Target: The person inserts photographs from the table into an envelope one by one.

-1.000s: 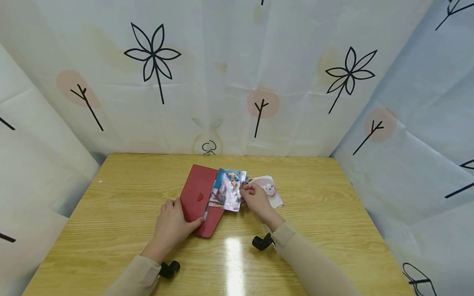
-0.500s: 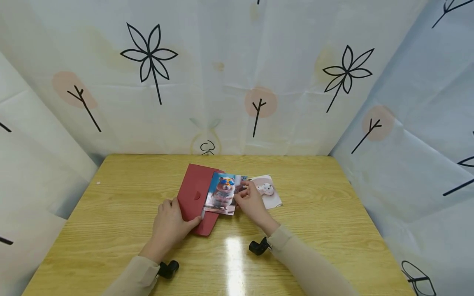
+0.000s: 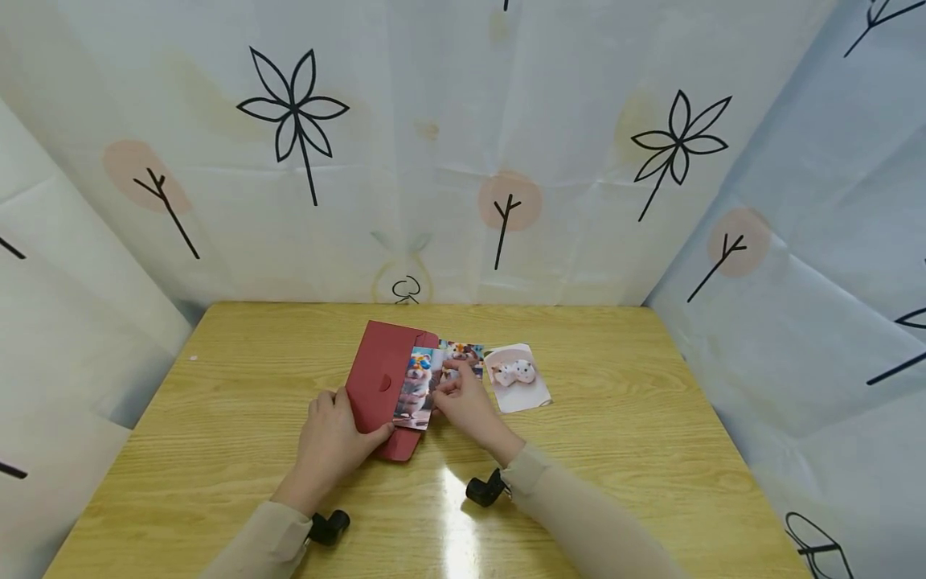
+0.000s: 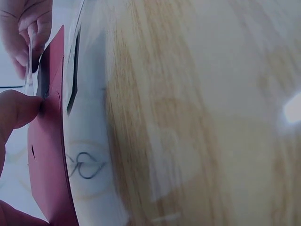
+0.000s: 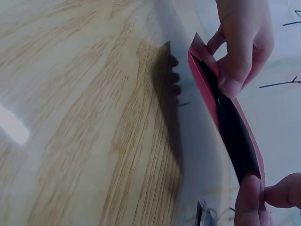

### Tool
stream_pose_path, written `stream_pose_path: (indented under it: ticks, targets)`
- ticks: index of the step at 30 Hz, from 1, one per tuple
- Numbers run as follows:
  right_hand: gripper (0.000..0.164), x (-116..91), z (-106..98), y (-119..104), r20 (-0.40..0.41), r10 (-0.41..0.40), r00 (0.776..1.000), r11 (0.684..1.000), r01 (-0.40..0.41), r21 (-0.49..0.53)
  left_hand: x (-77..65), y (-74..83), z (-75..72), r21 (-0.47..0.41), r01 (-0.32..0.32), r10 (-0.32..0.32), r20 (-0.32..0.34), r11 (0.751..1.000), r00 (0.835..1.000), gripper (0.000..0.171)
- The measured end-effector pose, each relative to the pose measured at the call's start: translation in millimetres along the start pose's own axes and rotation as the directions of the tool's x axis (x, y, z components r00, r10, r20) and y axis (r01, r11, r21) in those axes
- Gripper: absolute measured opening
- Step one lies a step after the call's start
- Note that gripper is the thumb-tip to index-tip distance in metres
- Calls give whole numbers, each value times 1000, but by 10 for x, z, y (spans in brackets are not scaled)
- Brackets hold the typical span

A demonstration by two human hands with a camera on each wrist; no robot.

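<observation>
My left hand [image 3: 336, 434] grips a dark red envelope [image 3: 372, 378] by its lower left side, thumb at the open edge. A glossy photo card [image 3: 415, 390] of a furry animal in sunglasses stands partly inside the envelope's right-hand opening. Its free right edge is pinched between the thumb and fingers of my right hand [image 3: 473, 410]. In the right wrist view, the envelope [image 5: 204, 84] appears nearly edge-on, its dark mouth spread between both hands. The left wrist view shows my left thumb [image 4: 21, 109] pressing near the envelope's opening.
A colourful animal picture card [image 3: 463, 352] lies behind my right hand, partly covered by it. Beside it is a pale card [image 3: 515, 382] with two white animals. The wooden table [image 3: 615, 450] meets patterned cloth [image 3: 579, 257] at the back.
My right hand has moved left, and the photo card has slid farther into the envelope. The colourful card and the pale card now show more. My left hand stays on the envelope.
</observation>
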State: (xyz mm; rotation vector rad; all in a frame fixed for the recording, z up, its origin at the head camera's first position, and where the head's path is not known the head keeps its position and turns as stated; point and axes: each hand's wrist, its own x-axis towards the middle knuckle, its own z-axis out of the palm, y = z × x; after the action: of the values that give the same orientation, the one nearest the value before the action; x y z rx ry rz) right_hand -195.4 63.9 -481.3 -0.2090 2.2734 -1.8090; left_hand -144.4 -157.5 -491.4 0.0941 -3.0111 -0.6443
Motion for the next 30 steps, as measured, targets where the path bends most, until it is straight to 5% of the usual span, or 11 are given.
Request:
stream_pose_path:
  ticks: [7, 15, 30]
  targets:
    - [49, 45, 183, -38, -32, 13, 999, 996, -15, -85, -2, -8, 4, 5, -10, 10, -22, 1000, 1000, 99]
    - [47, 71, 338, -57, -41, 58, 997, 997, -60, -51, -13, 12, 3, 10, -17, 17, -35, 1000, 999, 99]
    - [45, 86, 419, -61, -16, 5, 1000, 995, -6, -101, -26, 3, 33, 13, -43, 44, -76, 999, 996, 100]
